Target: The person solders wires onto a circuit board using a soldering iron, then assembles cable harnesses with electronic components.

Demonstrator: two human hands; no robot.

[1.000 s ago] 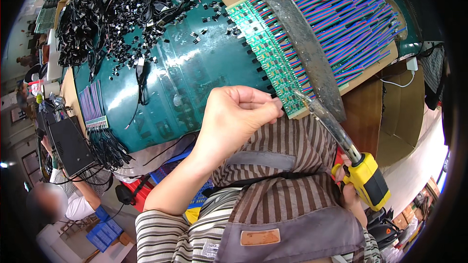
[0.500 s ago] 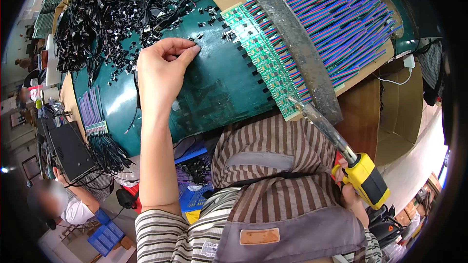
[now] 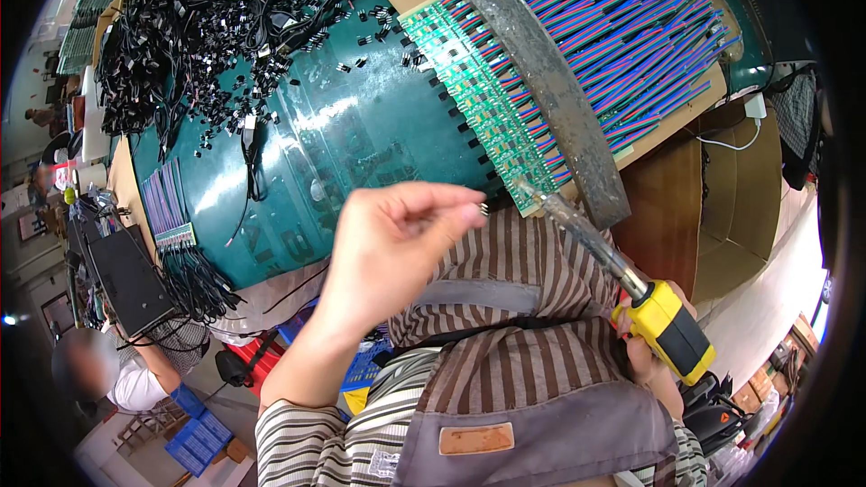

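Observation:
My left hand [image 3: 388, 248] is closed in a pinch above my lap, near the front corner of the green circuit boards [image 3: 478, 108]. Between thumb and forefinger sits a small connector [image 3: 484, 209], its metal pins showing. In my right hand [image 3: 640, 353] is a yellow and black soldering gun [image 3: 669, 329]. Its long metal barrel points up and left, with the tip [image 3: 525, 188] at the near end of the board row. Several black connectors line the boards' left edge. Red, green and blue wires [image 3: 622, 45] run from the boards' other side, under a dark metal bar [image 3: 541, 81].
Loose black connectors and cables [image 3: 180, 36] are heaped at the far left of the green table mat [image 3: 361, 140]. A finished-looking wired strip [image 3: 176, 234] lies at the left edge. A cardboard box [image 3: 740, 207] stands at right. Another person [image 3: 135, 379] sits at lower left.
My left hand has come from the connectors on the mat toward me and right, to the boards' near end, with a small connector in its fingertips. The soldering gun has barely moved.

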